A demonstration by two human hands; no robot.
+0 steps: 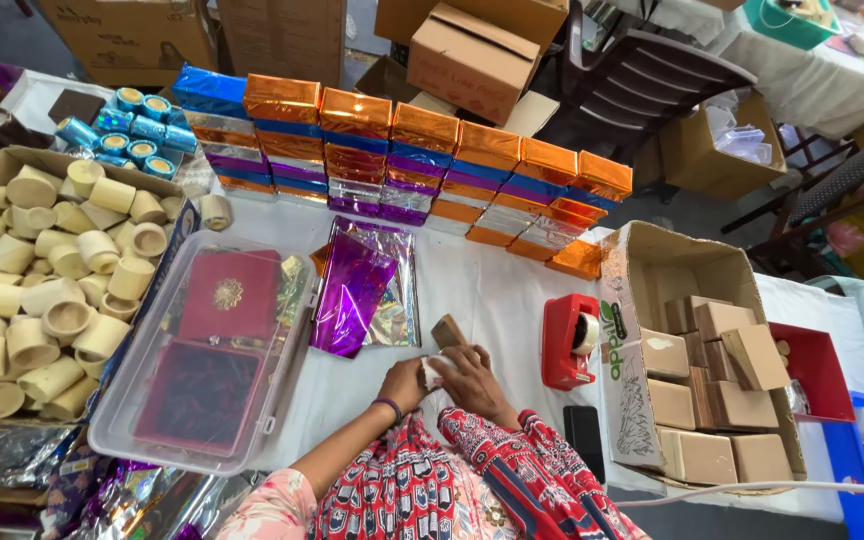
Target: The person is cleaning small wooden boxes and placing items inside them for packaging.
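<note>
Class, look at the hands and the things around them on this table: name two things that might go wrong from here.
The small box between the left hand and right hand looks tilted and may slip. The purple foil sheets just beyond could get creased. The right sleeve may nudge the black phone near the table edge.

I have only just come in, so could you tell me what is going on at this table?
A person in red patterned sleeves has both hands together at the near edge of the white table. The left hand and right hand hold a small brown box with something white against it. Purple foil sheets lie just ahead, a red tape dispenser to the right, and rows of foil-wrapped boxes behind.
</note>
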